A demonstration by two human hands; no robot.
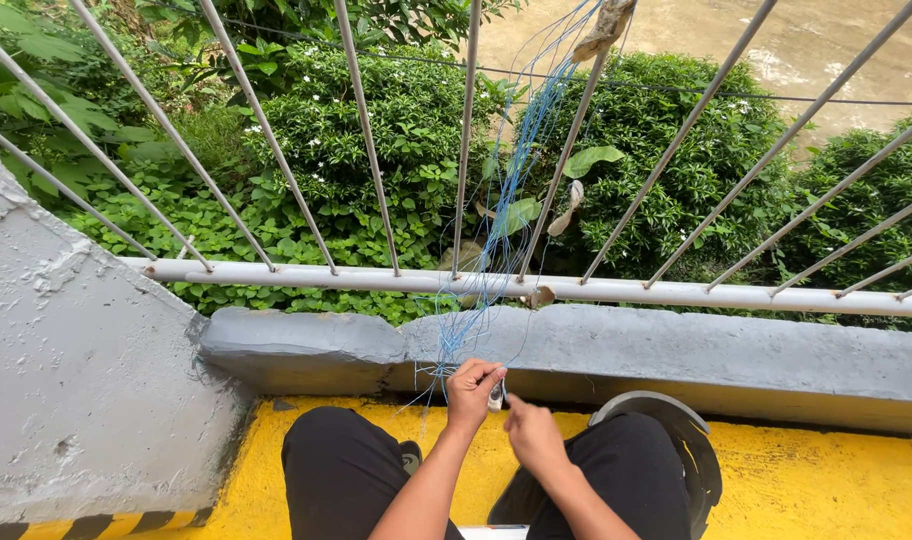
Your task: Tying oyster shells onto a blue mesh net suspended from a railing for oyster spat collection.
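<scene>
Your left hand point(473, 385) is curled into a closed grip, the fingers folded tight round the lower end of a bundle of thin blue threads point(504, 205), and it also pinches a small pale object point(496, 397) whose kind you cannot make out at this size. Your right hand point(532, 432) sits just beside it, fingers drawn together and nearly closed, the fingertips reaching toward that small object; whether they pinch a single thread is too fine to tell.

Going from the left: a rough grey concrete block point(76, 360) rises beside your left knee. Next to it a low grey concrete kerb point(306, 345) runs across in front of you, and your hands hover just before its face. Above the kerb lies a white metal rail point(276, 275) carrying slanted thin metal bars point(366, 140). The blue threads climb from your left hand, cross the kerb and the rail, and run up between two bars to a brown frayed knot point(604, 28) at the top. Some loose strands fan out near the kerb.

You crouch on a yellow painted floor point(816, 480), knees in black trousers point(346, 465). A dark curved object point(676, 430) rests by your right knee. Beyond the bars, green bushes point(396, 120) lie well below.

Open room is narrow: the kerb is close ahead, the block close on the left, the floor freer to the right.
</scene>
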